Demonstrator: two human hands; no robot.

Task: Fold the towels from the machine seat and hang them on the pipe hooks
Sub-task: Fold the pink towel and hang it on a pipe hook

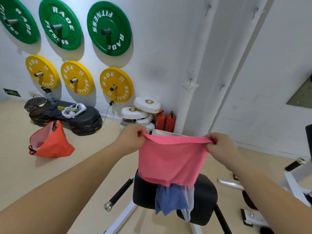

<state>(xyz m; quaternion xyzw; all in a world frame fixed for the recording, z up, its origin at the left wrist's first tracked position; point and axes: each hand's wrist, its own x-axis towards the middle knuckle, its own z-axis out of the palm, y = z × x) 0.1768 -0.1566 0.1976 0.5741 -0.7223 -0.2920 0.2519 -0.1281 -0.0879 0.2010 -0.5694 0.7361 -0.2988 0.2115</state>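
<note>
Left hand [133,137] and right hand [219,146] each pinch a top corner of the pink towel [170,159], hanging above the seat [206,196]. It looks already doubled; a loose pinch could drop a layer.

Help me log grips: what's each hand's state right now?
Left hand: closed, pinching a top corner of the pink towel.
Right hand: closed, pinching the other top corner.
</note>
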